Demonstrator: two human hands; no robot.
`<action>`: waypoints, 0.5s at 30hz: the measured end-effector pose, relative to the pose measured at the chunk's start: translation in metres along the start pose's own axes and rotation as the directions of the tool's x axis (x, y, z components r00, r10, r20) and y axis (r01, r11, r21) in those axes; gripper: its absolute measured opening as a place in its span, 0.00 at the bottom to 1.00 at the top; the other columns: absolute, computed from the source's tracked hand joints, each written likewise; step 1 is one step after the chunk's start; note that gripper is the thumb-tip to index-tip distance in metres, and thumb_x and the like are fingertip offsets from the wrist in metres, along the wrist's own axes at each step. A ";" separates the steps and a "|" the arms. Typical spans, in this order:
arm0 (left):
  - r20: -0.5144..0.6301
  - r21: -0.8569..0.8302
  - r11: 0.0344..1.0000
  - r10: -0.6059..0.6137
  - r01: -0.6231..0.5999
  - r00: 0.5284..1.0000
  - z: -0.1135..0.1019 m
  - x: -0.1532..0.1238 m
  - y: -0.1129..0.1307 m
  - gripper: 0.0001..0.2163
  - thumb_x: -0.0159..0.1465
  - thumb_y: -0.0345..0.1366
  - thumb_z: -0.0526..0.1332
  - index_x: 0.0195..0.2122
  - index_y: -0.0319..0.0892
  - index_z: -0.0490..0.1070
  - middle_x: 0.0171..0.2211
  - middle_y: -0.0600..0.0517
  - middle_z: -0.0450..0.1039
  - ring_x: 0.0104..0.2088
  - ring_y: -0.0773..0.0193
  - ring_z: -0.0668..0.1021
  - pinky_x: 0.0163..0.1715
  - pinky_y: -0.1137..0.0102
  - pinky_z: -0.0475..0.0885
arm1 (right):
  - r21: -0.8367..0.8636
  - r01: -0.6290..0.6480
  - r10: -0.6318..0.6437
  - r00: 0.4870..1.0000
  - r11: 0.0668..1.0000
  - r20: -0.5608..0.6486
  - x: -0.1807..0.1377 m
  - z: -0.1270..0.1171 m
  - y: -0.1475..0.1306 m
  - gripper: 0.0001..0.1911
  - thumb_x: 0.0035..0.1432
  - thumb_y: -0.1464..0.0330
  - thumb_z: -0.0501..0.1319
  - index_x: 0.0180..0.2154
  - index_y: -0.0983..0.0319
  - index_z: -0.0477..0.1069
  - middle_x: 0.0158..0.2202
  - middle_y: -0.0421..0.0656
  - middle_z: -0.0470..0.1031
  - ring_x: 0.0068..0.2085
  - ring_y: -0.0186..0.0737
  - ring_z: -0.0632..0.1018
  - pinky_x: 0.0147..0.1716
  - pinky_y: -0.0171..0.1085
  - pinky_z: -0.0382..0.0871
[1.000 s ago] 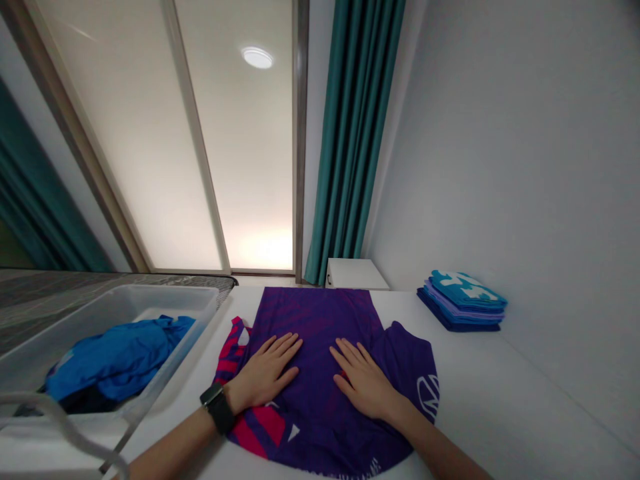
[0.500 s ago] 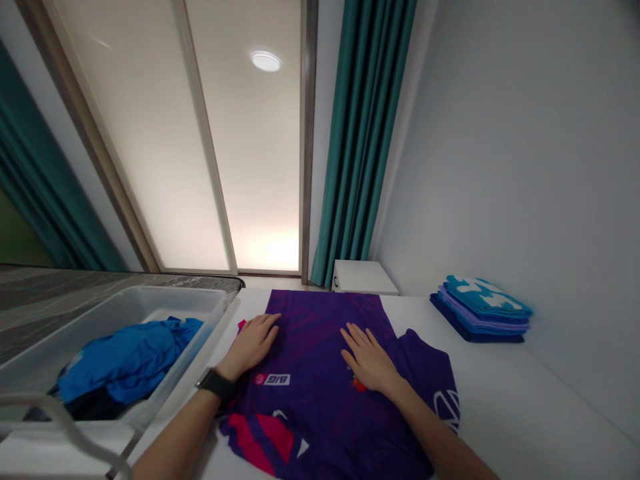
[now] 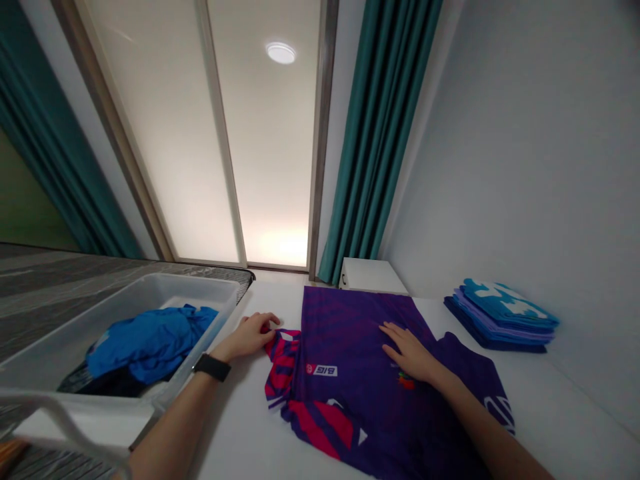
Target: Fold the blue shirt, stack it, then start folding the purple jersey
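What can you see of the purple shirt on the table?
The shirt is purple, thin and smooth like sportswear, with pink-striped panels and a small white logo. It lies spread on the white table, its near edge cut off by the frame. The left hand pinches its striped sleeve; the right hand lies open on the body. The other sleeve bears a white emblem.

White print "BIG", upside down, on purple jersey; nothing else legible.
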State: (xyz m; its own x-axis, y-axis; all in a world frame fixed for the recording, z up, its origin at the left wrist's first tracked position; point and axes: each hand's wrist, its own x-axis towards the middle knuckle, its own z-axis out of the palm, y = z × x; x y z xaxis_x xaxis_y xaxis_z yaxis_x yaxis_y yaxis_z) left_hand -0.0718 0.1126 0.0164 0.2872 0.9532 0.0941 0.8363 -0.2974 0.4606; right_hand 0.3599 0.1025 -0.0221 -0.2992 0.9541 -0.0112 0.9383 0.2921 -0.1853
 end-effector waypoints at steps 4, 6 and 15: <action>-0.085 -0.301 0.952 0.035 -0.059 0.996 -0.001 0.000 0.006 0.14 0.58 0.36 0.54 0.43 0.41 0.72 0.26 0.55 0.68 0.27 0.64 0.71 0.30 0.70 0.66 | -0.042 0.007 -0.009 0.999 0.999 -0.051 0.018 -0.008 -0.032 0.25 0.63 0.62 0.51 0.59 0.64 0.66 0.58 0.54 0.68 0.61 0.51 0.66 0.64 0.55 0.48; -0.225 -0.442 0.891 0.007 -0.108 0.974 -0.003 0.001 0.009 0.13 0.60 0.39 0.55 0.43 0.41 0.71 0.26 0.55 0.66 0.27 0.65 0.70 0.29 0.72 0.66 | -0.004 0.093 -0.092 0.989 0.996 -0.112 0.025 -0.008 -0.058 0.25 0.63 0.63 0.50 0.59 0.63 0.66 0.59 0.53 0.68 0.60 0.49 0.67 0.63 0.53 0.50; -0.574 -0.410 0.910 -0.205 -0.061 0.793 -0.007 0.006 0.002 0.17 0.62 0.45 0.55 0.48 0.43 0.67 0.33 0.53 0.67 0.34 0.63 0.73 0.36 0.69 0.70 | 0.052 0.139 -0.130 0.979 0.989 -0.158 0.029 0.024 -0.105 0.25 0.67 0.62 0.46 0.62 0.60 0.62 0.65 0.49 0.60 0.65 0.45 0.59 0.65 0.50 0.48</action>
State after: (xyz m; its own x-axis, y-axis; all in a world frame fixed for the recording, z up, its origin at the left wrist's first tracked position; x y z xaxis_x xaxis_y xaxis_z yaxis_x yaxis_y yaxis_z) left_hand -0.0716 0.1182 0.0245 -0.2120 0.8474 0.4869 0.5522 -0.3072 0.7751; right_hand 0.2481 0.0976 -0.0264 -0.3872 0.9065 0.1681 0.8770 0.4184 -0.2360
